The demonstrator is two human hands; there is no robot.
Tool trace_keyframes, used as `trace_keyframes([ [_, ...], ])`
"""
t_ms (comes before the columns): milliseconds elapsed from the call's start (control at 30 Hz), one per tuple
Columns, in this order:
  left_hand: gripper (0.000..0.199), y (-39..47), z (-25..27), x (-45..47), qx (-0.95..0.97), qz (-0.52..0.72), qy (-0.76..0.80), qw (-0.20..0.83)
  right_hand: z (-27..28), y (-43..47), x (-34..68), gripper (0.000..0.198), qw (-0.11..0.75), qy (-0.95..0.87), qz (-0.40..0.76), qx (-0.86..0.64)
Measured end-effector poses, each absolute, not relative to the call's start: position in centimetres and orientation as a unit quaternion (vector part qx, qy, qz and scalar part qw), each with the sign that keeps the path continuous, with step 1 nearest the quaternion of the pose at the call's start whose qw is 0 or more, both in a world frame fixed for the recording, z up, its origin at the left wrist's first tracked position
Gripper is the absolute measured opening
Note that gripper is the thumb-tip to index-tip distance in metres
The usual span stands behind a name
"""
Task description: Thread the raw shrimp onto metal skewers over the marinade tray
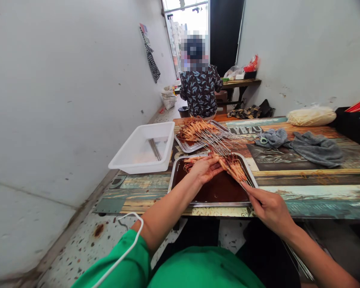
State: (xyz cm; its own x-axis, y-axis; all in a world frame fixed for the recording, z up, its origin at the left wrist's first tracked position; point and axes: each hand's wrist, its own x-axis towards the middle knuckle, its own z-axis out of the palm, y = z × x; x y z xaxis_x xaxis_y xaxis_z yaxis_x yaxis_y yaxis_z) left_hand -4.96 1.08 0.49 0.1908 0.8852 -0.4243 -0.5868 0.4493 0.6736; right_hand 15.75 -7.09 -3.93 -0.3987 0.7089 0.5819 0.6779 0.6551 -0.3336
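Note:
My right hand (268, 206) is closed around a bundle of thin metal skewers, whose bare ends stick out below the wrist. Pale reddish-brown food strips (235, 168) are threaded on them, slanting over a metal tray (180, 200) of dark brown liquid. At the upper end of the bundle, the fingers of my left hand (207, 170) grip the food. A few more strips (190, 163) lie at the tray's far left corner, partly behind that hand. Just beyond, a second metal tray (184, 149) carries a heap of similar skewers (198, 130), handles pointing right.
A white plastic tub (138, 160) with several bare skewers inside stands at the left. To the right lie grey cloths (316, 148), a bagged pale bundle (312, 116) and a black box (354, 128). Another person (199, 88) sits at a table further back.

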Motion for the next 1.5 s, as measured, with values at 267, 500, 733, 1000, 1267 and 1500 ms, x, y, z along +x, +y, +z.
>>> trace_keyframes([
  [267,0.014,0.6,0.1,-4.6,0.204,0.506,0.411,0.73,-3.7,-7.1,15.6,0.037,0.35,-0.839,0.021,-0.416],
  [500,0.013,0.0,-0.4,-4.0,0.226,0.505,0.412,0.724,-3.8,-7.0,15.6,0.036,0.339,-0.842,0.016,-0.419],
  [733,0.008,-0.1,-0.1,-3.8,0.213,0.513,0.411,0.722,-4.2,-6.8,15.8,0.036,0.342,-0.834,0.029,-0.431],
  [1000,0.012,0.2,0.2,-4.5,0.203,0.531,0.417,0.709,-4.2,-7.0,16.1,0.036,0.336,-0.844,0.027,-0.417],
  [1267,0.013,0.0,0.1,-4.0,0.199,0.524,0.42,0.714,-4.1,-7.1,16.1,0.035,0.337,-0.843,0.033,-0.418],
  [1500,0.01,0.0,0.1,-4.0,0.2,0.505,0.418,0.728,-3.8,-7.1,15.9,0.037,0.346,-0.84,0.036,-0.416],
])
